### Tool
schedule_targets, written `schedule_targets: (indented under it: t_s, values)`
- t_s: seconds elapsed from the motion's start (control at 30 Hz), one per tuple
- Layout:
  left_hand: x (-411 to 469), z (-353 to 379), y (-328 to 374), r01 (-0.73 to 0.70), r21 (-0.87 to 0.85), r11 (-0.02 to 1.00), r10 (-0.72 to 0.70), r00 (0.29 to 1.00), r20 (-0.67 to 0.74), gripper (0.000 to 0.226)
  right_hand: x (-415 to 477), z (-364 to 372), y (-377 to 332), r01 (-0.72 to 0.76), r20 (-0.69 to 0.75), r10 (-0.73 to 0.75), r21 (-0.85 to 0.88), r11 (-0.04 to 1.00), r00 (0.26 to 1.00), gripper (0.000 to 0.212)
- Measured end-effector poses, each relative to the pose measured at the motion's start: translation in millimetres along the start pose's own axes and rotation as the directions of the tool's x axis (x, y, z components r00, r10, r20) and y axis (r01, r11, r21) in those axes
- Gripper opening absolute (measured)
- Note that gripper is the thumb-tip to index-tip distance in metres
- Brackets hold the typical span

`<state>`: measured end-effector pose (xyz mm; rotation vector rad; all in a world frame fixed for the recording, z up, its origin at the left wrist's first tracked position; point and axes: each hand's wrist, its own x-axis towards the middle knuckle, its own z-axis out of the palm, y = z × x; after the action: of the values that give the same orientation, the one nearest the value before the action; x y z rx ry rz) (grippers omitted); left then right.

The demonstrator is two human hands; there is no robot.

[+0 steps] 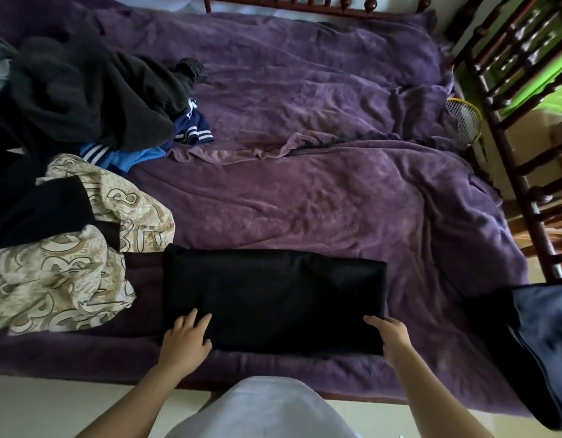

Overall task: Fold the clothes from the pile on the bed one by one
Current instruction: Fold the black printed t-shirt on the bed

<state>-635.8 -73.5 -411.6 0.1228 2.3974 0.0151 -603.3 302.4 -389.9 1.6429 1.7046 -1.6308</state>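
A black garment (273, 298), folded into a wide rectangle, lies on the purple blanket (305, 200) near the bed's front edge. My left hand (186, 336) rests flat on its near left corner with fingers spread. At the near right corner, my right hand (392, 338) holds the edge, thumb on top and fingers hidden under the cloth. The pile of unfolded clothes (68, 99) covers the left side of the bed: a dark grey piece on top, blue striped pieces (191, 128) below it, and a cream patterned garment (68, 279) nearest me.
A folded dark navy stack (538, 349) sits on the bed's right front corner. A dark wooden bed rail (510, 90) runs along the right side, with a badminton racket (464, 120) wedged beside it. The headboard lines the far edge.
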Motion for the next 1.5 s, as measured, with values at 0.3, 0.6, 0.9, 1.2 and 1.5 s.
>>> schedule_targets:
  t_s: [0.3,0.6,0.9,1.2,1.5]
  values:
    - [11,-35,-9,0.107,-0.785,0.61,-0.03,0.993,0.113,0.05,-122,88,-76,0.563,0.293,-0.516,-0.102,0.82,0.805,0.05]
    - [2,-69,-52,0.204,-0.818,-0.538,0.048,0.976,0.212,0.051,-174,236,-15,0.864,0.85,-0.185,-0.455,0.213,0.493,0.061]
    - [26,-57,-32,-0.004,-0.979,0.202,-0.314,0.947,-0.068,0.053,-127,201,11,0.721,0.702,-0.201,-0.603,0.342,0.683,0.048]
    - [34,-74,-66,-0.001,-0.814,0.581,-0.511,0.778,-0.366,0.06,-105,174,14,0.698,0.693,-0.127,-0.716,-0.003,0.71,0.067]
    - [10,6,-51,-0.235,0.168,0.957,0.248,0.967,-0.063,0.082,-94,189,51,0.63,0.684,-0.066,-0.702,-0.332,0.727,0.077]
